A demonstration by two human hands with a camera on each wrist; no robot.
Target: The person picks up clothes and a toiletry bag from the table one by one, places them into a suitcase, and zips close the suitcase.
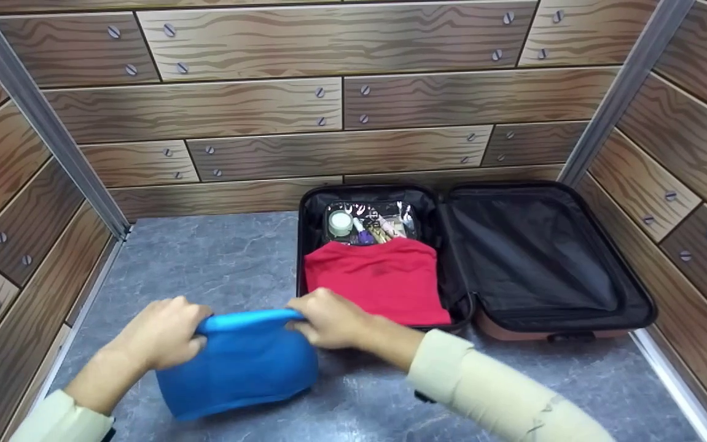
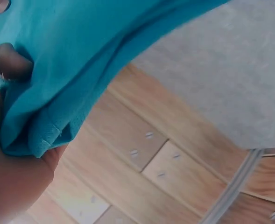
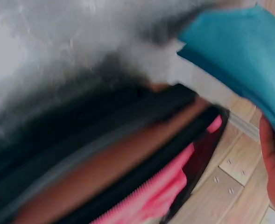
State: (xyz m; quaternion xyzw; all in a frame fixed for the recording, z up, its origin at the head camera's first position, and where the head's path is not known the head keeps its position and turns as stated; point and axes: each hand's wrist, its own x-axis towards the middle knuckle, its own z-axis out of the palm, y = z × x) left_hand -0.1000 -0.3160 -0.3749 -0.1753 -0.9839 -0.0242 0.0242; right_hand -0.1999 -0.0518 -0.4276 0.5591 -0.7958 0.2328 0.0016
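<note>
A folded blue cloth garment (image 1: 242, 368) hangs in front of me, to the left of an open suitcase (image 1: 464, 288). My left hand (image 1: 163, 334) grips its upper left corner, and my right hand (image 1: 332, 319) pinches the upper right one. In the left wrist view, the thumb presses on the bunched edge of the garment (image 2: 76, 65). The right wrist view has the garment (image 3: 240, 51) at its upper right, beside the fingers. Inside the suitcase's left half lies a folded red garment (image 1: 378, 279), its lower left part hidden behind my right hand.
Behind the red garment, a clear pouch (image 1: 406, 212) holds a round jar (image 1: 340, 223) and several small tubes. The suitcase's black-lined other half (image 1: 525, 245) lies opened out to the right. Wood-patterned walls (image 1: 267, 110) enclose the grey surface (image 1: 206, 258) on three sides.
</note>
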